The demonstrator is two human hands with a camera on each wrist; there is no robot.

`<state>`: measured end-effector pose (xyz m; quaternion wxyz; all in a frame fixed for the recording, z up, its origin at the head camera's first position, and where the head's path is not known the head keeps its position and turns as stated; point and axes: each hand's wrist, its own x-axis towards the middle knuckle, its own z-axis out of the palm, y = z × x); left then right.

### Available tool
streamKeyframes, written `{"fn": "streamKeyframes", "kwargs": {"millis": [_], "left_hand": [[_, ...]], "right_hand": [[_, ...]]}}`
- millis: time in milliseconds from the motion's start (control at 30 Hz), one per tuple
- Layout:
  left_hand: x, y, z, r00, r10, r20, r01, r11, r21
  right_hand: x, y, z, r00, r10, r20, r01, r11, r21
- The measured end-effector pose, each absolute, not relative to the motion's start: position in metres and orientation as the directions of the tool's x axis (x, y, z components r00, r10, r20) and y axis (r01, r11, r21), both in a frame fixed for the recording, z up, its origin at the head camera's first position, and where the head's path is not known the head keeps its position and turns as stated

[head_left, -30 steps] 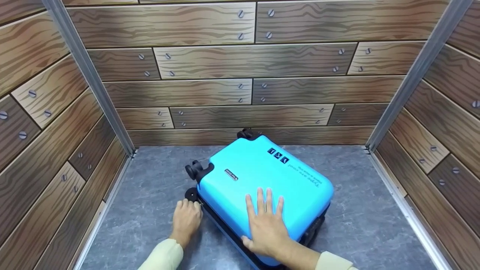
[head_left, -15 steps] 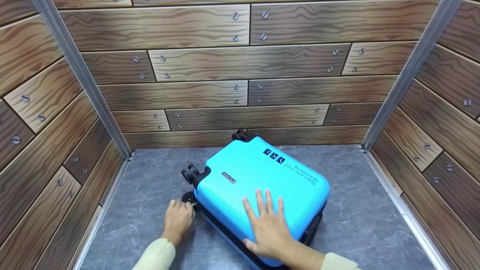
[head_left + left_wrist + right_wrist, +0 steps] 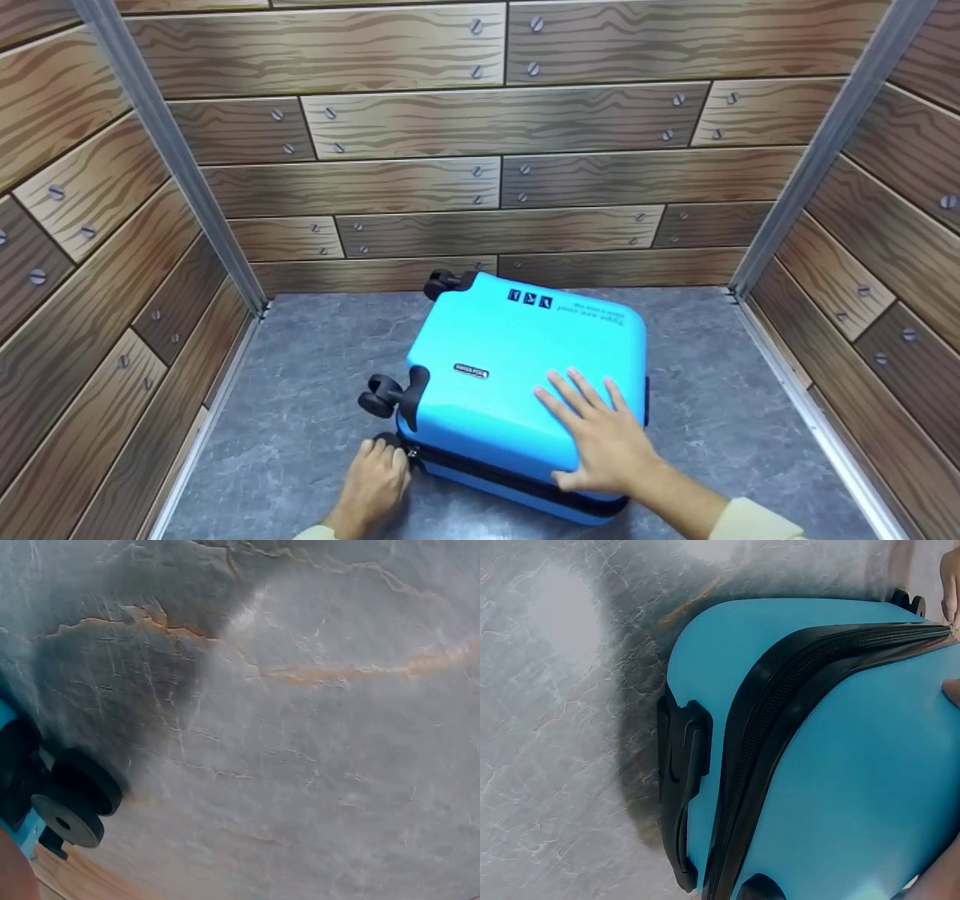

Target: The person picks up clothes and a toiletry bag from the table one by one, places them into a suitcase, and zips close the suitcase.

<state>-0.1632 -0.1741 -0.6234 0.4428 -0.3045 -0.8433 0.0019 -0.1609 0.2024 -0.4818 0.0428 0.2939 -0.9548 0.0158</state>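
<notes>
A bright blue hard-shell suitcase (image 3: 517, 337) lies flat on the floor, its black wheels (image 3: 380, 397) pointing left. Round its side runs a black zipper (image 3: 769, 701), closed along the part that shows. My left hand (image 3: 373, 480) is at the near wheeled corner; its curled fingers pinch the zipper pull (image 3: 951, 628) there. My right hand (image 3: 607, 442) rests on the lid with fingers spread, close to the near right corner. In the left wrist view a double wheel (image 3: 71, 814) shows beside a bit of skin at the lower left.
Grey marbled floor (image 3: 315, 337) surrounds the suitcase. Wood-patterned walls (image 3: 420, 127) stand behind and on both sides, with metal posts (image 3: 810, 150) in the corners. A black side handle (image 3: 682, 780) sits on the suitcase's end in the right wrist view.
The suitcase has turned counterclockwise: its wheeled end swung toward me and its right end away. My left hand came nearer with the corner; my right hand moved right, still on the lid.
</notes>
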Motion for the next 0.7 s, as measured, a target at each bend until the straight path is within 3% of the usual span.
{"fn": "streamKeyframes", "kwargs": {"millis": [233, 500, 567, 700], "left_hand": [[-0.18, -0.197, -0.614, -0.481, 0.483, 0.731, 0.429, 0.858, -0.284], [-0.189, -0.197, -0.61, -0.701, 0.481, 0.526, 0.379, 0.876, -0.297], [-0.189, -0.196, -0.609, -0.693, 0.501, 0.518, 0.394, 0.866, -0.31], [-0.187, -0.198, -0.611, -0.598, 0.543, 0.59, 0.439, 0.838, -0.325]], "right_hand": [[-0.163, 0.201, -0.481, -0.817, -0.568, 0.096, -0.573, 0.819, -0.032], [-0.164, 0.205, -0.484, -0.808, -0.578, 0.111, -0.585, 0.81, -0.044], [-0.164, 0.206, -0.484, -0.807, -0.579, 0.116, -0.586, 0.809, -0.042], [-0.167, 0.211, -0.485, -0.794, -0.594, 0.13, -0.602, 0.798, -0.029]]}}
